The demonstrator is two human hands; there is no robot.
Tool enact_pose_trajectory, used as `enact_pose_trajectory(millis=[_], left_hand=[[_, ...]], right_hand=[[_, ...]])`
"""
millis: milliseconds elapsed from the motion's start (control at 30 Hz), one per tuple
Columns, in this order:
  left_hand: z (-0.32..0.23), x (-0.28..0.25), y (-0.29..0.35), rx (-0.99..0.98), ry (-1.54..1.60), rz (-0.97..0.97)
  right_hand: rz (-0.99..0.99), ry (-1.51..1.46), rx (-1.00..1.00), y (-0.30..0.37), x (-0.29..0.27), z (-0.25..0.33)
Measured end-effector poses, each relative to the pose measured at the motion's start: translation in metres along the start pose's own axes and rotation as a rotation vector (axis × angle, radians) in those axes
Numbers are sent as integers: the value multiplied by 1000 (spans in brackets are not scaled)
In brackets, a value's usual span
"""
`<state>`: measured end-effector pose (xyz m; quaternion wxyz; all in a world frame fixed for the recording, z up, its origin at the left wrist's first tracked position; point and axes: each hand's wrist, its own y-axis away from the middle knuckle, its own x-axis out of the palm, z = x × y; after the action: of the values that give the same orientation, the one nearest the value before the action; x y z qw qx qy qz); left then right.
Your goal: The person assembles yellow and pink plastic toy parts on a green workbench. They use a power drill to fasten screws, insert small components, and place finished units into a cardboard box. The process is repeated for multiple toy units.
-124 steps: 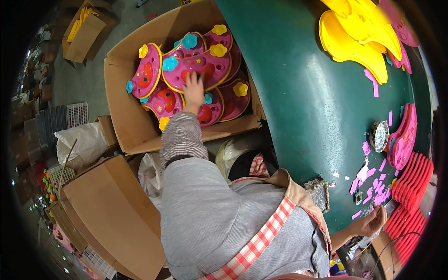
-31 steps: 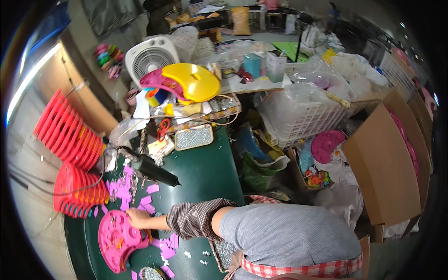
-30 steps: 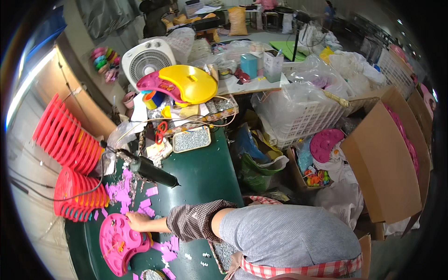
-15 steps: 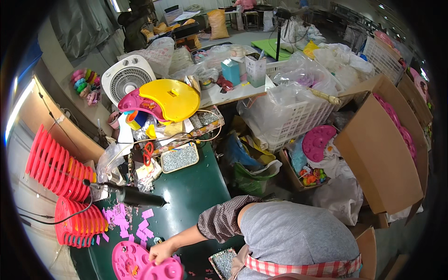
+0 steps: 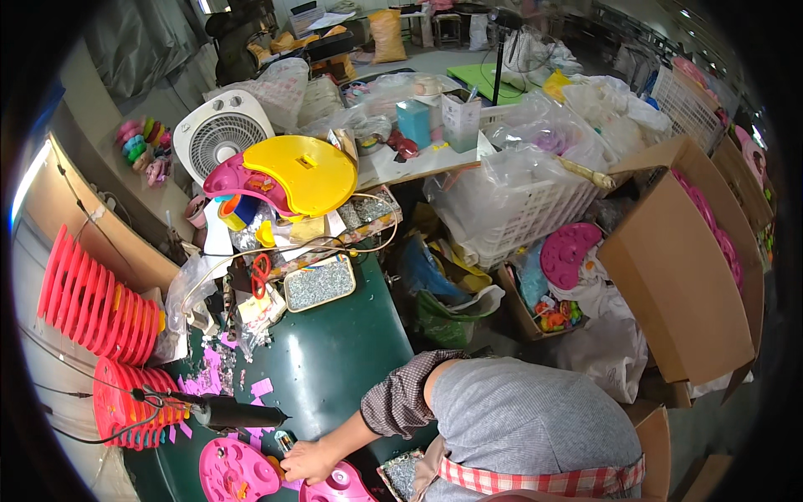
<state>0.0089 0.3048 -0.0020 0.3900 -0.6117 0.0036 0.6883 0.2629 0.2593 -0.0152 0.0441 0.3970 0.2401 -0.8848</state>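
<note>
My right hand (image 5: 308, 462) reaches in from the lower right, in a dark checked oversleeve. Its fingers are bent and closed over the gap between two bright pink molded plastic pieces; what they hold is hidden. The left pink piece (image 5: 238, 470) has rounded hollows and a small orange part in it. The right pink piece (image 5: 339, 485) lies partly under my hand, cut by the lower edge. A small orange part (image 5: 273, 462) shows at my fingertips. Just above my hand lies a small clear-and-dark object (image 5: 285, 440). My left hand is out of view.
A black cylindrical tool (image 5: 242, 413) on a cable hangs over the green table (image 5: 368, 322). Purple slips (image 5: 261, 387) lie scattered. Stacked red-pink pieces (image 5: 100, 293) stand left. Trays of small silvery bits (image 5: 320, 284), a fan (image 5: 222, 134), and cardboard boxes (image 5: 677, 284) surround the table.
My right hand has moved right and slightly down. The right pink piece has shifted right, opening a gap from the left one. The orange part at my fingertips now shows.
</note>
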Motion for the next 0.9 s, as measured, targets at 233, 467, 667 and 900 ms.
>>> enact_pose_trajectory(millis=[233, 467, 667, 900], left_hand=[[4, -1, 9, 4, -5, -10], [96, -79, 222, -41, -382, 75], [87, -128, 223, -849, 318, 23], [34, -268, 214, -1313, 1472, -636]], right_hand=[[-52, -383, -735, 17, 58, 53], [122, -553, -537, 60, 15, 84], [198, -424, -265, 40, -28, 75], [324, -451, -267, 0, -28, 111]])
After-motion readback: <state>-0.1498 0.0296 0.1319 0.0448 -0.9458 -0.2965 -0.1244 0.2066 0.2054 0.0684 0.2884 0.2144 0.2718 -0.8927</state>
